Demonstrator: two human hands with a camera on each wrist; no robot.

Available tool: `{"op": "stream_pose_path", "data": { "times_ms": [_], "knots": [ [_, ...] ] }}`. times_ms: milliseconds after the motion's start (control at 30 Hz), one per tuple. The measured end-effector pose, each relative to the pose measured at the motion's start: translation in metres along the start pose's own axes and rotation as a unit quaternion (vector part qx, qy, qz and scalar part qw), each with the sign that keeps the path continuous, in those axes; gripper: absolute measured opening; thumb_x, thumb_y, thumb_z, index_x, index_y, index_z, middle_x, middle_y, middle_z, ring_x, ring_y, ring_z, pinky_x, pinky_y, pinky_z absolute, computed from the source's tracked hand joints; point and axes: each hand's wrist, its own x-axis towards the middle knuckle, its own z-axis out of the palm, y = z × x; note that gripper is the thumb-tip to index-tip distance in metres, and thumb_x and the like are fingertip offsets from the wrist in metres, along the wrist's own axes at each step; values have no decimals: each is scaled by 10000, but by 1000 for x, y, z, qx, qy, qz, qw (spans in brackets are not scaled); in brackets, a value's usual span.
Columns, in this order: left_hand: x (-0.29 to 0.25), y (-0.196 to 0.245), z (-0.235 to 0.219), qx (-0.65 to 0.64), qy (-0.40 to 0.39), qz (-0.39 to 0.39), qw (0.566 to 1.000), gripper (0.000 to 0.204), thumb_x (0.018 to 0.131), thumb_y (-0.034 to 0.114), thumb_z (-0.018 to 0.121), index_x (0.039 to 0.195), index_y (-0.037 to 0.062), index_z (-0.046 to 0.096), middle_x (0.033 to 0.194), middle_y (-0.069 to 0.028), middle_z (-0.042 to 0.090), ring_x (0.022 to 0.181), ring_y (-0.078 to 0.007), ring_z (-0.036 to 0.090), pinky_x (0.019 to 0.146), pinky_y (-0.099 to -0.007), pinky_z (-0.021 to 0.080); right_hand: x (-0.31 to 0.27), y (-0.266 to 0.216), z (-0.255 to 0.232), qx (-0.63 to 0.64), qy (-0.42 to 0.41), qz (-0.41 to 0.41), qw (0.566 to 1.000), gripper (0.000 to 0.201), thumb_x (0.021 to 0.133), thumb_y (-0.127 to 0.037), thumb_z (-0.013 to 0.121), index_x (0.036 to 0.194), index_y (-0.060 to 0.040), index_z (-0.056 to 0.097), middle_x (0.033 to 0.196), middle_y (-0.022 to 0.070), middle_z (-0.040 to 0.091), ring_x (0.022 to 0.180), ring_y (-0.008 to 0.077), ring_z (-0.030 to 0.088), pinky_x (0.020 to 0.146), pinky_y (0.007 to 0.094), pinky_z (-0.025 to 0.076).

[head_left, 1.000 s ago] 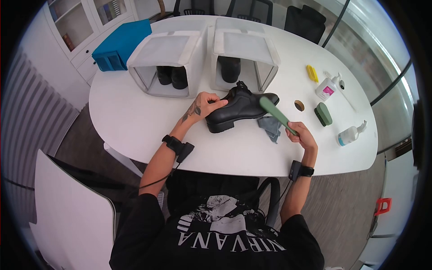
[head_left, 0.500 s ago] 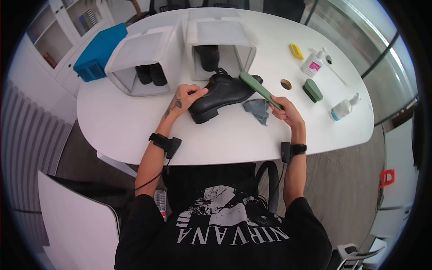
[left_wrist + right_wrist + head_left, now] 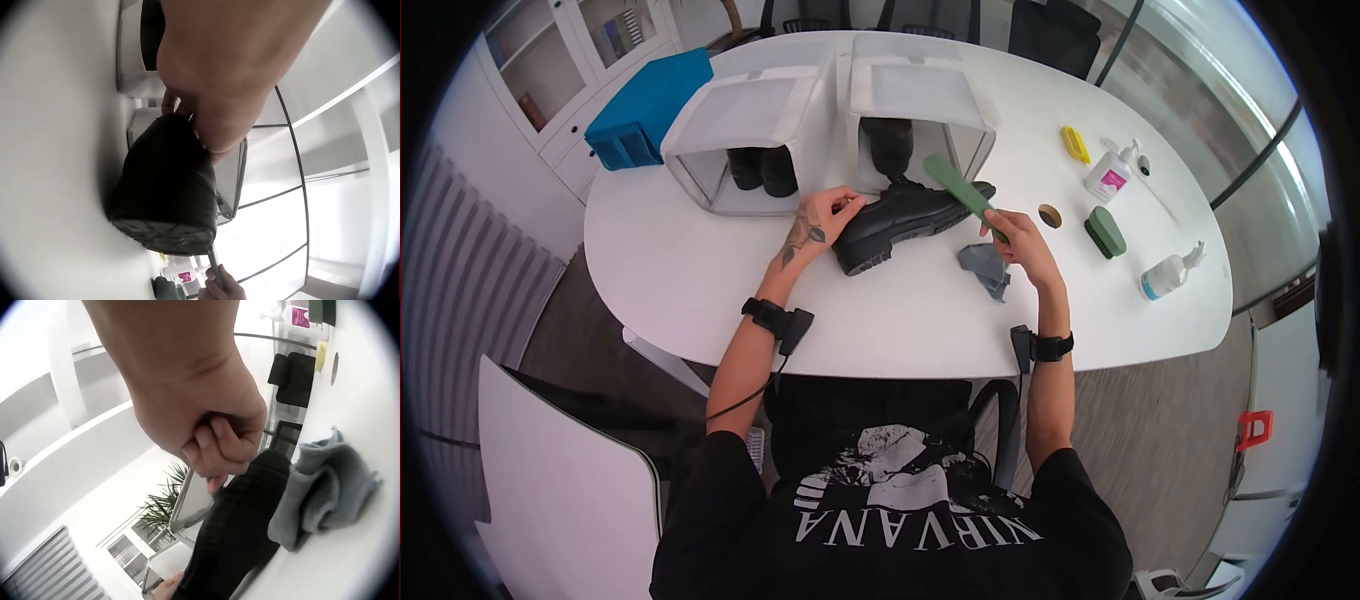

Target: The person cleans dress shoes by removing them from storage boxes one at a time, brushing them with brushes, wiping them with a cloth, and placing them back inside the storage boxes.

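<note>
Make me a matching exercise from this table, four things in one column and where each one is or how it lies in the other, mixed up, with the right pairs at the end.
Things:
1. long green tool
2. nearest black shoe
3. grey cloth
4. blue case

Place or state:
A. crumpled on the table
B. touched by the left hand near its heel end
C. to the left of a white box
D. held in the right hand

Right pairs: 1-D, 2-B, 3-A, 4-C
</note>
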Motion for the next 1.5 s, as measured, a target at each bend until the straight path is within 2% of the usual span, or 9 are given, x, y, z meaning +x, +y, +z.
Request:
{"op": "stream_pose_path", "data": {
  "times_ms": [133,433,567,867,967,1067,1233,1400,1500],
  "knots": [
    [0,-4,4,3,-4,46,999,357,1058,317,620,1062,-24,725,715,-118,608,687,-131,528,666,-318,468,10,-18,9,-49,-114,-3,992,381,1061,-401,620,905,-59,683,606,-104,341,534,33,286,492,257,218],
    [2,-10,6,32,-29,-9,999,444,1076,365,580,951,-61,603,720,-89,372,679,-148,386,636,-340,415,20,23,-22,50,108,-77,990,257,1026,-310,680,1011,-66,758,619,-120,362,543,3,271,503,242,174],
    [3,-8,5,38,-41,-16,998,462,1070,370,578,938,-69,637,715,-211,490,645,-260,434,657,-382,452,15,28,-39,69,-5,-40,997,287,1046,-323,648,937,-76,742,620,-125,329,545,11,234,508,256,150],
    [8,-18,6,63,-53,-24,996,445,1063,375,597,1009,-62,660,712,-180,529,673,-204,492,684,-355,471,12,38,-50,88,46,-43,994,331,1052,-350,630,954,-58,748,583,-126,277,517,22,216,496,257,146],
    [4,-10,7,-42,-25,-10,999,336,1047,325,648,1104,-4,691,767,-71,599,810,-121,582,802,-284,475,15,43,-51,80,-66,-29,994,342,1059,-344,624,979,-31,735,573,-125,305,505,17,234,482,243,175],
    [0,8,-6,-20,-70,30,997,412,966,304,751,1293,65,678,1083,-50,698,1076,-177,648,999,-321,476,19,43,-50,118,13,-55,991,358,1071,-359,605,981,-32,724,575,-119,317,508,21,238,485,247,176],
    [-10,24,-13,151,-229,131,953,1119,633,384,962,1588,130,437,1595,-146,416,1445,-346,451,1213,-443,387,19,44,-46,98,32,-41,994,379,1085,-381,577,960,-49,710,585,-117,327,507,22,235,490,249,175],
    [-15,25,-31,208,-268,123,932,1318,542,310,989,1660,209,298,1615,-158,379,1498,-379,386,1249,-462,367,11,39,-51,104,-97,-15,990,392,1095,-399,555,965,-55,692,593,-116,318,523,20,258,497,244,185],
    [-18,23,-31,173,-283,67,941,1322,544,228,980,1667,247,282,1606,-161,383,1502,-387,377,1259,-462,358,17,49,-54,112,-38,-62,991,356,1101,-380,556,974,-70,680,588,-116,325,512,13,249,475,234,181]
  ]
}}
